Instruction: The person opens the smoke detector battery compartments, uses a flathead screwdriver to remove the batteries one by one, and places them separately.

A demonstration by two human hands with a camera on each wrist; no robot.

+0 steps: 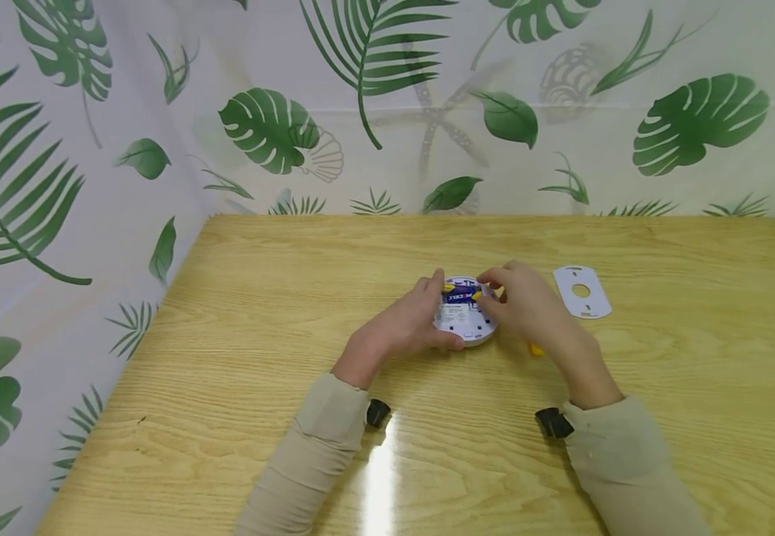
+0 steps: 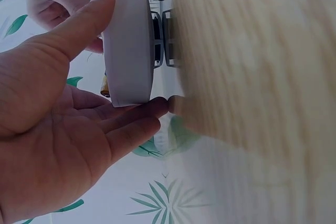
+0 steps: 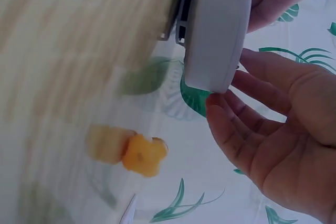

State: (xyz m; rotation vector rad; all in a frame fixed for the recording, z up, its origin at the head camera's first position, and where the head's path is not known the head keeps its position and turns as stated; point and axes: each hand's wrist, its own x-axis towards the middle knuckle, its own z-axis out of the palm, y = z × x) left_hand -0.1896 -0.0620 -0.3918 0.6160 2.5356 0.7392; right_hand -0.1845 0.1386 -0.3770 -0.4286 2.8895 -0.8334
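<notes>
A round white smoke detector (image 1: 469, 327) is held face-down side up over the table, its battery compartment showing on top. Inside lies a dark blue battery (image 1: 459, 297) with yellow ends. My left hand (image 1: 406, 320) grips the detector by its left side, thumb on the near rim and fingers along the far side. My right hand (image 1: 528, 298) reaches over the right edge, thumb and forefinger pinching at the battery's right end. In the left wrist view a battery end (image 2: 105, 86) juts past the detector's face. The detector's slotted vent (image 2: 157, 40) hangs close to the tabletop.
A flat white mounting plate (image 1: 582, 292) with a round hole lies to the right of the right hand. Beside the right wrist sits a small orange-yellow object (image 1: 536, 349), mostly hidden. Leaf-printed cloth (image 1: 387, 179) closes off the wooden table (image 1: 260, 335) behind and at left.
</notes>
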